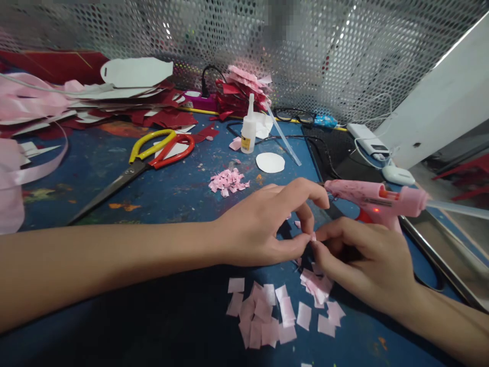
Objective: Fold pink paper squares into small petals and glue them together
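Note:
Between the fingertips of my left hand (267, 221) and my right hand (361, 260) is a tiny piece of pink ribbon (313, 236). Both hands pinch it, thumb against finger. Below them lie several cut pink ribbon squares (263, 311), loosely spread and partly overlapping. Beyond my left hand sits a small heap of folded pink ribbon bits (228, 181). A pink glue gun (378, 199) with a lit orange light rests just past my right hand, its lower part hidden behind that hand.
Scissors (137, 163) with yellow and red handles lie at the left. A small glue bottle (248, 130), a white paper oval (270, 162) and a clear glue stick (284, 136) are farther back. Red and white sheets (133, 97) pile up at the back left. A perforated metal panel (229, 35) stands behind.

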Demonstrator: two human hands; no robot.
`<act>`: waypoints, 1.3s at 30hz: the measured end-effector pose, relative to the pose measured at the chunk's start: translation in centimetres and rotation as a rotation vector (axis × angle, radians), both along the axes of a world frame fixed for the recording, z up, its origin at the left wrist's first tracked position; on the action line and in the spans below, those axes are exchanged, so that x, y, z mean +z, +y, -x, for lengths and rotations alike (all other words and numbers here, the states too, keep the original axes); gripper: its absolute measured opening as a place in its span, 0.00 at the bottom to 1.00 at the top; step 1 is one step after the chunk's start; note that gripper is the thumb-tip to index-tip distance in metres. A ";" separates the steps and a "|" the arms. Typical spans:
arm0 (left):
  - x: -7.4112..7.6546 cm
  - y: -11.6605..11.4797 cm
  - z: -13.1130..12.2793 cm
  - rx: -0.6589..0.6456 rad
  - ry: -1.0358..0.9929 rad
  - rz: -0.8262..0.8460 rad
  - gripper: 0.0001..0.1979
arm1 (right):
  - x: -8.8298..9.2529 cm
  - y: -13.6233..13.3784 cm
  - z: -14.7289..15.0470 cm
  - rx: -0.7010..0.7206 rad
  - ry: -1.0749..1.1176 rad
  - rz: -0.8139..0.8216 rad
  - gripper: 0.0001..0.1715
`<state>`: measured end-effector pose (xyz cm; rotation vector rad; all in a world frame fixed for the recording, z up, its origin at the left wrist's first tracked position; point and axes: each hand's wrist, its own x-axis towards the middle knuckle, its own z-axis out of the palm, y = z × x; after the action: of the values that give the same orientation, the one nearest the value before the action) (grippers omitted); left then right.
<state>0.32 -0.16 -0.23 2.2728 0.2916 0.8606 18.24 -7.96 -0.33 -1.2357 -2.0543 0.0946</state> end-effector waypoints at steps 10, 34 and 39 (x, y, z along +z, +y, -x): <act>0.1 0.4 0.0 -0.003 0.006 -0.112 0.19 | 0.0 0.1 0.1 -0.015 0.004 -0.014 0.05; 0.2 0.0 -0.1 0.154 0.031 0.030 0.19 | -0.3 0.0 -0.1 -0.152 -0.021 -0.070 0.02; 0.1 -0.1 -0.2 0.142 0.019 0.032 0.18 | -0.1 0.0 0.0 -0.133 -0.028 -0.094 0.04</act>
<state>0.52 -0.23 -0.13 2.2522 0.4770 0.8998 18.23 -7.96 -0.46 -1.3178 -1.9713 -0.0811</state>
